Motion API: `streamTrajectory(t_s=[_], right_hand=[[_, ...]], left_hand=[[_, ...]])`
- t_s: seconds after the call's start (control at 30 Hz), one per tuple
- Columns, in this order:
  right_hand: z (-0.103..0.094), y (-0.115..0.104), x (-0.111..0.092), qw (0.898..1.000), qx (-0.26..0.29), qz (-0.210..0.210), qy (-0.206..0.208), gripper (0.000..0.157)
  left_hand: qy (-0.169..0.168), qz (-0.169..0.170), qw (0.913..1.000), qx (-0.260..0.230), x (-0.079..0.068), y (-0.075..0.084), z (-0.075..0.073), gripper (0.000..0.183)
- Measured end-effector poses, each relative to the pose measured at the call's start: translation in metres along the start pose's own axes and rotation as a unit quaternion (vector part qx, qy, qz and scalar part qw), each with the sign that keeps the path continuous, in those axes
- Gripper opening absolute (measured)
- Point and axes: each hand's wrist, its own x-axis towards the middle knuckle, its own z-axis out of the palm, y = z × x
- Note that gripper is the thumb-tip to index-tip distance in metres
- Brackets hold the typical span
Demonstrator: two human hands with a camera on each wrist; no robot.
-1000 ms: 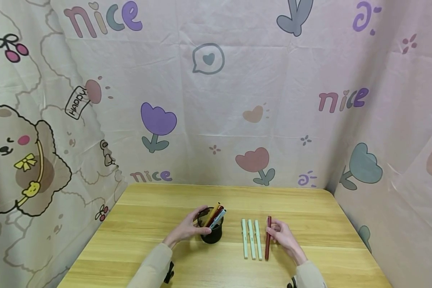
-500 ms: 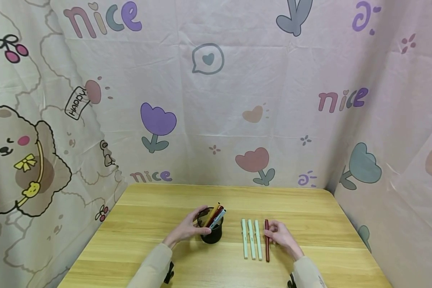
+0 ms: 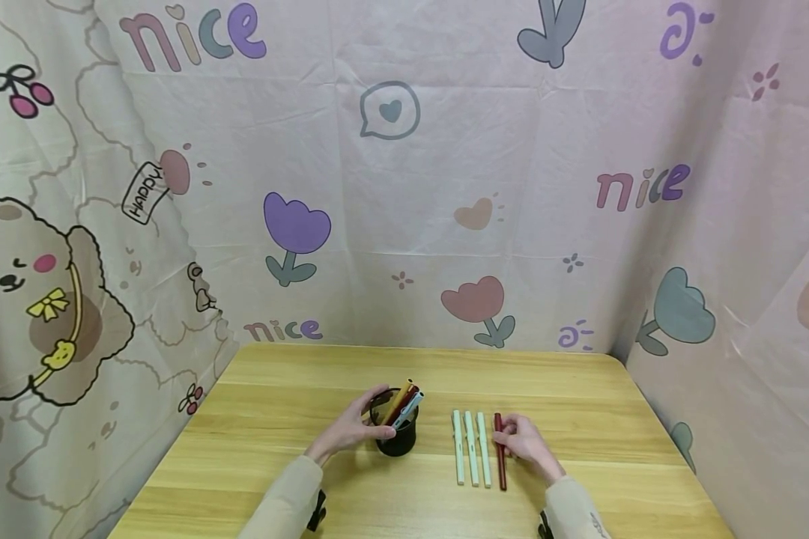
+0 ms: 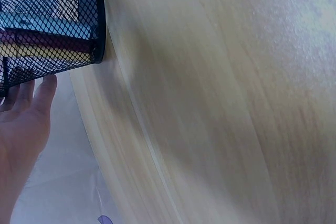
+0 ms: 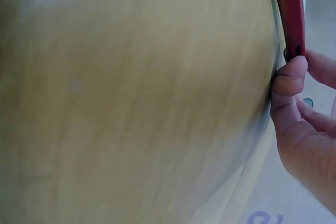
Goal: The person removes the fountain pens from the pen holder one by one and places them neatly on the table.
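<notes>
My left hand (image 3: 344, 433) grips a black mesh pen holder (image 3: 397, 443), thumb at its near side and fingers behind. The left wrist view shows the mesh wall (image 4: 52, 3) beside that hand's fingers. A yellow pen (image 3: 402, 391), a dark red one and a light blue pen (image 3: 410, 408) lean inside the holder. Further right, my right hand (image 3: 527, 440) pinches a dark red pen (image 3: 502, 471) that lies lengthwise to the right of three pale green pens (image 3: 472, 457). Up close in the right wrist view, thumb and fingertips hold that red pen (image 5: 291, 9).
The pens and the holder are on a light wood table (image 3: 276, 389). A patterned cloth (image 3: 391, 195) hangs behind the table and along both its sides. Between the holder and the green pens there is a narrow gap.
The dark red pen in my right hand has shifted slightly left and toward me, closer to the green pens. My left hand and the holder have stayed in place.
</notes>
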Motion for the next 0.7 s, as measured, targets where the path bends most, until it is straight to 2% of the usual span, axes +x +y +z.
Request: streamTrajectory(t_s=[0.27,0.7], right_hand=[[0.0025,-0.0016,0.0007,1.0,-0.015,0.013,0.017,0.03],[0.006,-0.0055,0.0008,0.998,-0.055,0.017,0.039,0.026]], left_hand=[[0.002,0.001,1.0,0.003,-0.0004,0.0001,0.0004,0.095],[0.003,-0.001,1.0,0.004,0.0001,-0.0008,0.0005,0.095]])
